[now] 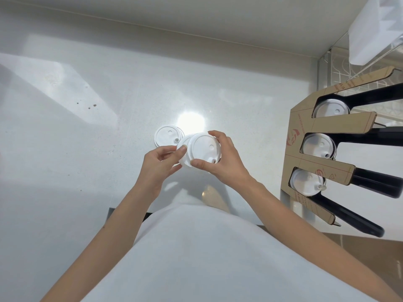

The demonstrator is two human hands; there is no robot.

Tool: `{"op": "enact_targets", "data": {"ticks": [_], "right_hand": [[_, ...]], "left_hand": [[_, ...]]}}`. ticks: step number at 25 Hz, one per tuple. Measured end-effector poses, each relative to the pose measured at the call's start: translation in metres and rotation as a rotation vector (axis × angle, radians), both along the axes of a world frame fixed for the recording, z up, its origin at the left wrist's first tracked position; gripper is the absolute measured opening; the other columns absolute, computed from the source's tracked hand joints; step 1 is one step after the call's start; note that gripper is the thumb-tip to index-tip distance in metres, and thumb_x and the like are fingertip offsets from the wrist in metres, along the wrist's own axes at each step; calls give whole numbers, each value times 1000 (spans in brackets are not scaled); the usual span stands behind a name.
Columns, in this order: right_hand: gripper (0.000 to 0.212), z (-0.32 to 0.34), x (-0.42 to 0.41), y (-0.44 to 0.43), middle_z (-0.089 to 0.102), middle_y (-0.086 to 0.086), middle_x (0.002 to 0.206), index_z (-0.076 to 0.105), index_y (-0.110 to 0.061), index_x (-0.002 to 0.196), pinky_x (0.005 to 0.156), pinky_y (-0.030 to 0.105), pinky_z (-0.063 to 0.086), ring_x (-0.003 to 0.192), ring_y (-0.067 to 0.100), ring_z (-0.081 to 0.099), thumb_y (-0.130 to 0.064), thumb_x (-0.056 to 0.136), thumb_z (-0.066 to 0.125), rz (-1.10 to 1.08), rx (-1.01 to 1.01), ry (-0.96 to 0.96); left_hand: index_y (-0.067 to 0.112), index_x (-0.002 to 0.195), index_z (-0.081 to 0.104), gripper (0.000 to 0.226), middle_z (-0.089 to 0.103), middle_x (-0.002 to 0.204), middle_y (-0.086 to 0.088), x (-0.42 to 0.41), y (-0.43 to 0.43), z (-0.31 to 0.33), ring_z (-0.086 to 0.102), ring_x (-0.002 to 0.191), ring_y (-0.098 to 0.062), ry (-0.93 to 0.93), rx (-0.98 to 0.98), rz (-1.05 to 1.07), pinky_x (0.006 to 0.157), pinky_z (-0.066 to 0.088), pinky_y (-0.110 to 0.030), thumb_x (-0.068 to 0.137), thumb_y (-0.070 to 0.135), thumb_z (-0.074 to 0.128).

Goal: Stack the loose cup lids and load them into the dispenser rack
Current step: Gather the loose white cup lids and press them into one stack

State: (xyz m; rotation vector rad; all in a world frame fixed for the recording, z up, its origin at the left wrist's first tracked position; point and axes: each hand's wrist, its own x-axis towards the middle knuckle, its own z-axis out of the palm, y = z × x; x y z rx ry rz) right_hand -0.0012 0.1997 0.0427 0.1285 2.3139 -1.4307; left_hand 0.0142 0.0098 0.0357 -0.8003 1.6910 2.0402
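Above the white counter (87, 131) I hold a short stack of white cup lids (201, 149). My right hand (224, 162) grips its front lid by the rim, thumb below and fingers on top. My left hand (159, 164) pinches the stack's left end, where another lid (182, 147) sits slightly offset. More loose lids (166, 137) lie on the counter just behind my left hand. The cardboard dispenser rack (305, 125) stands at the right, with lids in its three round slots (331, 109), (317, 146), (305, 183).
Black sleeves (375, 184) stick out of the rack toward the right. A glass partition and a white box (375, 33) are at the far right corner. A wall runs along the counter's back. A few small crumbs (89, 106) lie at the left.
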Motion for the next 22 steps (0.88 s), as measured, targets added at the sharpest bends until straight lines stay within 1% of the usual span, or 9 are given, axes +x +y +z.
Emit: {"op": "enact_targets", "data": {"ticks": [5, 7, 10, 11, 13, 15, 16, 19, 22], "right_hand": [[90, 0, 7, -3, 38, -11, 130, 35, -38, 142, 87, 16, 38, 117, 4, 43, -53, 68, 84, 14, 55, 43], [90, 1, 8, -4, 37, -12, 130, 35, -39, 142, 86, 16, 38, 117, 3, 42, -55, 68, 83, 11, 62, 59], [88, 3, 9, -5, 38, -12, 130, 37, -40, 142, 89, 18, 43, 117, 3, 43, -54, 68, 84, 13, 40, 52], [84, 4, 8, -3, 39, -11, 131, 39, -40, 141, 89, 19, 45, 116, 3, 45, -51, 71, 83, 7, 13, 36], [65, 4, 6, 1, 45, -7, 131, 47, -38, 139, 86, 20, 49, 113, 6, 52, -44, 82, 76, -20, -74, -3], [41, 3, 2, 9, 52, 1, 129, 55, -33, 136, 82, 25, 55, 104, 13, 62, -35, 96, 63, -57, -183, -37], [34, 2, 1, 12, 55, 5, 127, 59, -29, 134, 80, 28, 57, 98, 13, 65, -30, 100, 56, -75, -237, -57], [29, 4, 0, 18, 58, 6, 120, 63, -21, 130, 73, 22, 57, 83, -1, 68, -22, 102, 53, -105, -284, -93], [26, 5, 1, 17, 60, 6, 117, 64, -21, 125, 70, 18, 55, 79, -3, 68, -21, 101, 55, -126, -290, -92]], "left_hand": [[3, 121, 63, 55, 71, 119, -23, -4, 2, -2, 74, 106, -24, -26, -34, -28, 88, 60, -30, 77, 26, 86], [4, 121, 63, 56, 70, 120, -22, -3, 2, -1, 73, 108, -24, -24, -23, -32, 88, 60, -30, 76, 27, 87], [3, 120, 64, 53, 72, 116, -19, -2, 1, 1, 74, 107, -24, -12, -3, -35, 85, 60, -27, 78, 25, 85], [2, 120, 64, 50, 73, 115, -18, -2, 0, 1, 74, 106, -24, -9, 10, -31, 84, 60, -26, 79, 24, 84], [0, 121, 65, 48, 74, 116, -18, -1, -3, 2, 75, 104, -23, -6, 37, -27, 83, 60, -26, 82, 23, 81], [-2, 123, 65, 47, 74, 119, -17, 0, -6, 1, 75, 100, -21, -11, 52, -31, 81, 60, -25, 85, 22, 79], [-2, 122, 66, 45, 74, 119, -16, 0, -7, 1, 74, 99, -20, -13, 58, -32, 79, 60, -24, 86, 22, 77], [-2, 120, 68, 38, 75, 116, -14, 2, -6, 1, 72, 100, -20, -11, 69, -39, 77, 60, -22, 89, 19, 74], [-1, 119, 70, 35, 74, 116, -13, 3, -6, 0, 72, 101, -20, -6, 76, -37, 78, 60, -23, 91, 19, 72]]}}
